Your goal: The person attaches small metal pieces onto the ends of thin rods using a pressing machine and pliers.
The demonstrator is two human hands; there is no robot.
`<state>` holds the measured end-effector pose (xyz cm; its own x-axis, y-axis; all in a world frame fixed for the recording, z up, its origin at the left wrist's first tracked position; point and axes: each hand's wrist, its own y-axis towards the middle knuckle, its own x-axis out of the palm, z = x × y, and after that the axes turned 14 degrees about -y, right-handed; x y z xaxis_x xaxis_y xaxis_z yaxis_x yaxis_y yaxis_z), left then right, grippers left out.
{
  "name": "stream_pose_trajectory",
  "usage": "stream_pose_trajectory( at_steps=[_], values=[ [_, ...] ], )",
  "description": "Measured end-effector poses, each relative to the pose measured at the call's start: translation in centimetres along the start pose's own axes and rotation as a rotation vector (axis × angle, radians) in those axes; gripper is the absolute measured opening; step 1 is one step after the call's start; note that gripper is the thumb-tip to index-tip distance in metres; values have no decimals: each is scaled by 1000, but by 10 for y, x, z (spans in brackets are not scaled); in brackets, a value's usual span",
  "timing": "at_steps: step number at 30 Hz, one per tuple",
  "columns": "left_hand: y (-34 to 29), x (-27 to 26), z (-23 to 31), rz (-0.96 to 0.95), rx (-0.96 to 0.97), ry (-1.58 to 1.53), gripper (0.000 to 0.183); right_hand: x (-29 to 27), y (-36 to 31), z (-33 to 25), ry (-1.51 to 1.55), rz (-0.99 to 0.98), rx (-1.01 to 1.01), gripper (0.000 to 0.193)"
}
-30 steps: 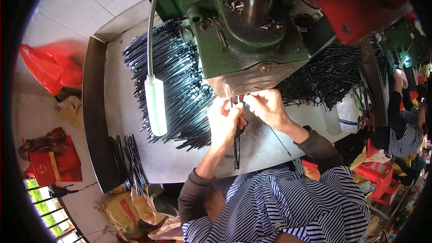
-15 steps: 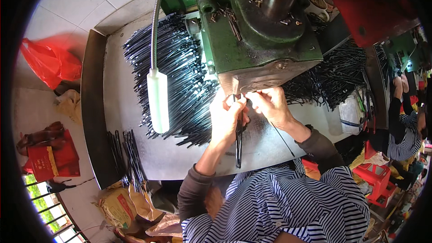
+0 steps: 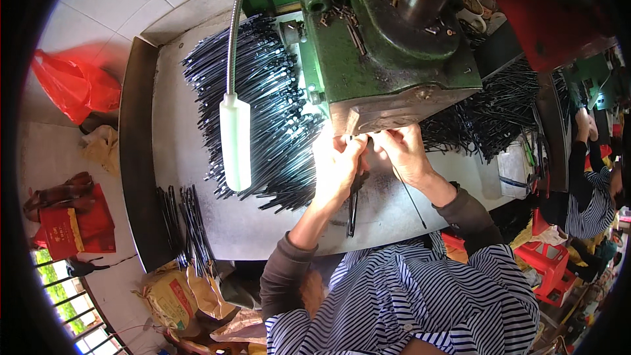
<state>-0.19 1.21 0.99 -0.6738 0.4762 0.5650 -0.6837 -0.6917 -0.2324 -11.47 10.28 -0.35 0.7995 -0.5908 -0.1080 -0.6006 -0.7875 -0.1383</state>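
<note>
Both hands have stayed pressed under the front of the green press (image 3: 388,46) since the earlier frames; only the head has tipped, so the machine fills more of the view. At the desk's (image 3: 263,230) left edge a small bundle of black rods (image 3: 187,223) lies apart, and a big fanned heap (image 3: 263,105) covers the back left, with a white gooseneck lamp (image 3: 235,141) hanging over it. The left hand (image 3: 338,164) has its fingers closed on a black rod (image 3: 353,207), which runs from the press mouth down toward the near edge. The right hand (image 3: 404,151) pinches at the same spot with fingers closed; what it grips there is hidden, though a thin wire (image 3: 411,197) trails from under it. More rods (image 3: 499,112) pile up at the back right. To do this well, the rod seems to need seating square in the die, fingertips kept out from under the ram.
</note>
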Motion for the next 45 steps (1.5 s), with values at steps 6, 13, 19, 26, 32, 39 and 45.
stream_pose_trajectory(
  at_steps=[6,13,19,26,32,39,45],
  values=[
    [5,-3,-3,-30,-3,16,12,4,2,-5,0,14,-10,12],
    [11,-8,19,-102,-125,89,9,-19,13,-23,30,-295,157,24],
    [12,-10,10,-81,-106,3,17,-7,-17,-7,-93,-503,214,43],
    [19,-11,0,-56,-1,21,25,-9,-8,-18,-109,-495,171,44],
    [21,-1,1,-48,-4,-31,27,-15,-6,-20,-155,-496,200,45],
    [22,-2,0,-35,73,1,31,-11,-3,-22,-190,-455,184,42],
    [21,8,3,-22,91,0,32,-14,-3,-22,-193,-430,221,41]
  ],
)
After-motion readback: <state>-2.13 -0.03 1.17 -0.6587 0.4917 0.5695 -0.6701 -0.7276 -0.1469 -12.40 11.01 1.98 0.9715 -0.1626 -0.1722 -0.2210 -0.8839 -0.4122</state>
